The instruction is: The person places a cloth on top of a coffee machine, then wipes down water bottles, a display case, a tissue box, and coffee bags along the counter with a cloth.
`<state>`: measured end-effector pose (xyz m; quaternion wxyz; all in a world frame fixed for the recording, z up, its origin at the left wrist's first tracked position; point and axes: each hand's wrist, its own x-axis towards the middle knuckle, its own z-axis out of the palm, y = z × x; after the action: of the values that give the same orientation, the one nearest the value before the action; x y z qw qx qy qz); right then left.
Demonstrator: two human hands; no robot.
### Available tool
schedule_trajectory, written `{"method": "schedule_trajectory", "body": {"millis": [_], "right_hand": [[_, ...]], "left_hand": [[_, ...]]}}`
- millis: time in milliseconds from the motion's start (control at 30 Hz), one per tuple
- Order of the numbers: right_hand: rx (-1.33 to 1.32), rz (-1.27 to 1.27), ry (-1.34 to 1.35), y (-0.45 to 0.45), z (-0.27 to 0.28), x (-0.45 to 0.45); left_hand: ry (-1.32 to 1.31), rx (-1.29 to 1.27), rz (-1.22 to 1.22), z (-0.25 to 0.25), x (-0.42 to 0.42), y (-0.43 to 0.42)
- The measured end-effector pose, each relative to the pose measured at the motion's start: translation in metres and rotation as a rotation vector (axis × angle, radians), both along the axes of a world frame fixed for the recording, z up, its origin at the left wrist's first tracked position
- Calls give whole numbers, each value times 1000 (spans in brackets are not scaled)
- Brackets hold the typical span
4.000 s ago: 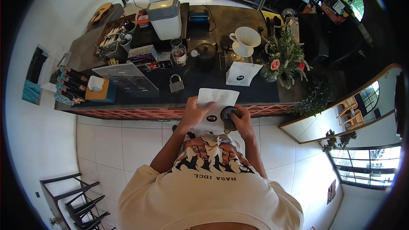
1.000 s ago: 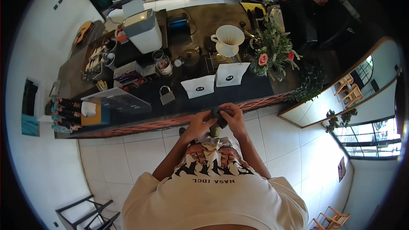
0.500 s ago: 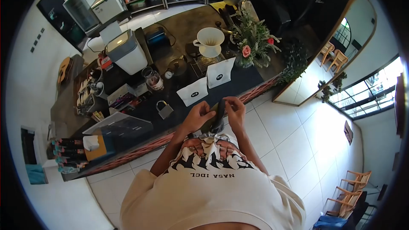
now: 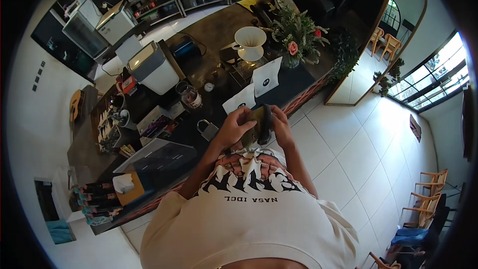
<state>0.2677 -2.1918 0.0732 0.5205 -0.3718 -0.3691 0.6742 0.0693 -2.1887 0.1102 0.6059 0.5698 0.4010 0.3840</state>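
Note:
In front of my shirt, both hands hold an olive-green and black item [image 4: 259, 124] that looks soft, like fabric; its exact kind is unclear. My left hand [image 4: 235, 128] grips the olive side, thumb on its face. Closed on the black edge is my right hand [image 4: 281, 125]. Just beyond the hands, on the counter, stand two white bags with round black logos, a nearer bag [image 4: 240, 100] partly behind my left hand and a farther bag [image 4: 267, 76]. A padlock [image 4: 208, 130] lies to the left of my left hand.
On the counter [image 4: 203, 29] are a white dripper [image 4: 250, 43], a flower vase [image 4: 294, 45], a glass jar [image 4: 189, 94], a white-grey bin [image 4: 153, 67] and a clear sign board [image 4: 157, 162]. A tall mirror [image 4: 371, 65] and wooden chairs [image 4: 427, 197] stand to the right.
The olive-and-black item has come up higher between my hands and more of its olive face shows. My view has shifted and turned slightly, moving the counter in the picture.

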Motion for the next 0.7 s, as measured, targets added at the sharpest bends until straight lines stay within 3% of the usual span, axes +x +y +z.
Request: {"method": "schedule_trajectory", "body": {"millis": [67, 167, 267, 333, 467, 533, 700], "right_hand": [[-75, 55, 12, -5, -22, -4], [40, 181, -19, -16, -47, -6], [40, 320, -219, -22, -63, 1], [-98, 193, 31, -23, -68, 2], [-195, 118, 340, -19, -2, 1], [212, 213, -82, -15, 8, 12], [168, 215, -225, 3, -3, 35]], "left_hand": [[-41, 16, 3, 5, -2, 3], [-78, 44, -20, 6, -1, 6], [83, 87, -36, 9, -1, 7], [200, 151, 13, 5, 2, 9], [220, 220, 90, 13, 13, 9], [316, 180, 58, 19, 19, 8], [203, 137, 85, 30, 51, 15]]}}
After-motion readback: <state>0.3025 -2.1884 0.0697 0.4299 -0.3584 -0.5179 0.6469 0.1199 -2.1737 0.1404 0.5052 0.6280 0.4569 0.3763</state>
